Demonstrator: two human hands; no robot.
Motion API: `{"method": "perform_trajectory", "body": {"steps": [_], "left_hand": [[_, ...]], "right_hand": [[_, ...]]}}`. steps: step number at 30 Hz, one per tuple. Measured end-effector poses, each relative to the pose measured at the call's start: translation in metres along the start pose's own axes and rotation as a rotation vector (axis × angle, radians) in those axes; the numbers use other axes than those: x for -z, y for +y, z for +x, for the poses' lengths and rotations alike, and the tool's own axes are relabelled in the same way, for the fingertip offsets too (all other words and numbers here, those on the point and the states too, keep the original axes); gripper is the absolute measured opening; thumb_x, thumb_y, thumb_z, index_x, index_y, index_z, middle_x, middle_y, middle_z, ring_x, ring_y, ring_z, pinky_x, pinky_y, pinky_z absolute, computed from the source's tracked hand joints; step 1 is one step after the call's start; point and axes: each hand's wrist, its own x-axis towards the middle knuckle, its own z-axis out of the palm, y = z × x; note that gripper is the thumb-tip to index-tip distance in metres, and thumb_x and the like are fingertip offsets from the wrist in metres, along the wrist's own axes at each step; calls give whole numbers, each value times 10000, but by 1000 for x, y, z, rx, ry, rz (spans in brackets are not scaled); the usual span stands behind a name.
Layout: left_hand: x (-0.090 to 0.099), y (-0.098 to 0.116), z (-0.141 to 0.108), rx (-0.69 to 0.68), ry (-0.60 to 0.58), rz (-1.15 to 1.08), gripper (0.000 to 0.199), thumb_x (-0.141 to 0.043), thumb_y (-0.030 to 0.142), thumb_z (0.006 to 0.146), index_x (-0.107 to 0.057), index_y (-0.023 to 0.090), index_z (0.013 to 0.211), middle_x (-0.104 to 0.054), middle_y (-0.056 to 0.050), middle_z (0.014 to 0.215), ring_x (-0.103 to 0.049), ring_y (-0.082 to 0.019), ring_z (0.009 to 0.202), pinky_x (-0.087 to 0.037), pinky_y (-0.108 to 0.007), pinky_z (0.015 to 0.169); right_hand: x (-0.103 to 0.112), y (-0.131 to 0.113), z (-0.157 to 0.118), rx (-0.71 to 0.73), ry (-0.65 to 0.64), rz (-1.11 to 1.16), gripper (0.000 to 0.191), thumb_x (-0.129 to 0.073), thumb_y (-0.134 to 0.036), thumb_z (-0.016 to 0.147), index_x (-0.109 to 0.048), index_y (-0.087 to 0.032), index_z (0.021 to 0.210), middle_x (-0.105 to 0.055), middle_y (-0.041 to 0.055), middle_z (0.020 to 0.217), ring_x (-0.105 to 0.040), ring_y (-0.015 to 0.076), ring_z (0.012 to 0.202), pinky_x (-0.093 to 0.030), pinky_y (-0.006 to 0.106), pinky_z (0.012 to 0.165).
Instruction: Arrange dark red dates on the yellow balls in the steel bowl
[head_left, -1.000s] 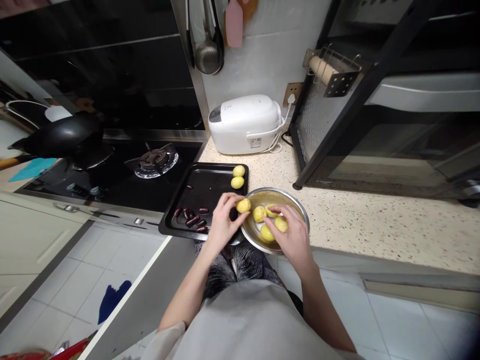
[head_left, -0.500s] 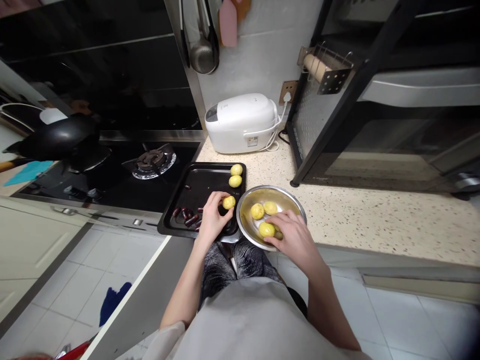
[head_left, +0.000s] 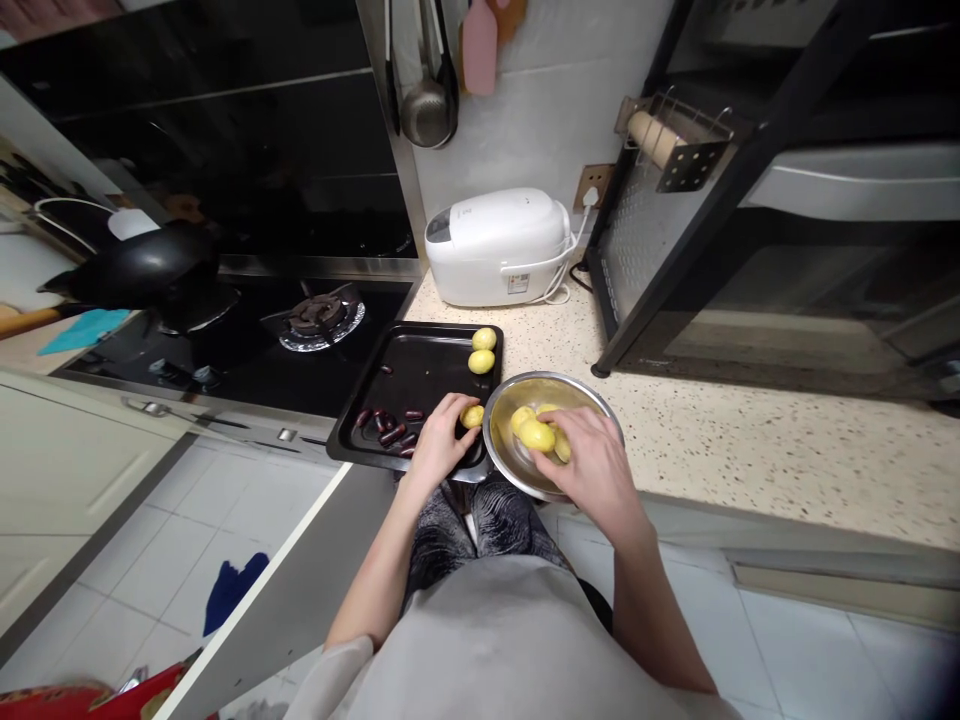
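My left hand [head_left: 442, 440] is over the right side of a black baking tray [head_left: 427, 350], thumb and fingers closed around a small yellow potato [head_left: 472, 416]. My right hand [head_left: 594, 462] reaches into a metal bowl [head_left: 510, 465] and grips another yellow potato [head_left: 537, 436]. More yellow potatoes lie in the bowl, partly hidden by my fingers. Two yellow potatoes [head_left: 482, 350] rest at the tray's far right corner. Several dark red, oblong pieces [head_left: 391, 436] are on the tray's near left part; their kind is unclear.
Behind the tray stands a white rice cooker [head_left: 499, 250], its cord plugged into the wall. A gas hob [head_left: 315, 315] with a black wok [head_left: 142, 265] is at left, an oven [head_left: 810, 300] at right. Below the tray, a drawer or door panel [head_left: 300, 570] sticks out.
My left hand's potato has come slightly lower, close to the bowl's rim. My right hand has lifted its potato a little within the bowl. The view has shifted slightly left.
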Motion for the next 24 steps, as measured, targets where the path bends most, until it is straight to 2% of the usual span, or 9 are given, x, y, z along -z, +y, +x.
{"method": "perform_trajectory", "body": {"steps": [3, 5, 7, 10, 12, 16, 18, 20, 24], "left_hand": [[6, 10, -4, -1, 133, -69, 268, -598, 184, 959, -656, 199, 1220, -668, -109, 1223, -642, -248, 1182, -528, -434, 1050], [10, 17, -8, 41, 220, -181, 232, -564, 263, 1008, -666, 204, 1209, -682, -110, 1216, -656, -239, 1164, -561, -400, 991], [14, 23, -12, 94, 195, -341, 281, -553, 347, 1028, -651, 207, 1252, -696, -113, 1232, -675, -236, 1150, -584, -374, 946], [14, 24, -20, 128, 36, -520, 379, -590, 410, 1010, -615, 203, 1326, -686, -122, 1309, -669, -246, 1202, -573, -369, 993], [13, 20, -23, 142, 7, -521, 386, -628, 417, 987, -625, 200, 1306, -674, -126, 1318, -662, -253, 1207, -574, -364, 985], [10, 8, -26, 108, 48, -256, 308, -717, 335, 921, -660, 210, 1197, -669, -107, 1191, -659, -258, 1126, -561, -399, 970], [8, 6, -27, 73, 31, -110, 284, -737, 257, 888, -661, 217, 1160, -658, -90, 1155, -653, -262, 1106, -535, -425, 999], [6, 7, -27, 71, 16, -20, 304, -730, 196, 870, -648, 229, 1161, -646, -77, 1158, -652, -265, 1099, -528, -428, 996], [3, 10, -29, 103, 2, 70, 326, -723, 184, 872, -622, 239, 1176, -636, -70, 1176, -654, -274, 1093, -534, -426, 965]], "right_hand": [[-5, -21, 9, 3, 68, 109, 219, -642, -290, 901, -674, -227, 1108, -750, 83, 1085, -651, 302, 1035, -467, 434, 891], [-12, -38, 14, 43, 56, 188, 227, -639, -273, 919, -673, -235, 1140, -747, 82, 1126, -648, 293, 1061, -477, 426, 910], [-19, -52, 18, 100, 11, 234, 250, -633, -248, 938, -672, -240, 1185, -742, 82, 1173, -641, 286, 1089, -480, 429, 939], [-23, -55, 22, 145, -50, 270, 253, -646, -273, 957, -684, -241, 1205, -739, 81, 1181, -636, 279, 1103, -488, 434, 957], [-19, -41, 21, 118, -34, 271, 266, -647, -335, 969, -687, -250, 1219, -737, 75, 1190, -630, 281, 1131, -489, 452, 984], [-3, 13, 9, -124, 259, 100, 375, -570, -454, 993, -657, -219, 1271, -693, 143, 1270, -584, 338, 1209, -452, 546, 1037], [3, 40, -2, -253, 329, 4, 486, -559, -504, 971, -627, -168, 1315, -670, 196, 1263, -569, 371, 1207, -460, 555, 1011], [4, 60, -12, -393, 298, -6, 542, -587, -555, 918, -642, -148, 1271, -709, 177, 1077, -631, 359, 1036, -501, 521, 915], [-3, 82, -22, -544, 9, 192, 426, -598, -581, 839, -689, -196, 999, -728, 88, 821, -674, 283, 764, -518, 387, 705]]}}
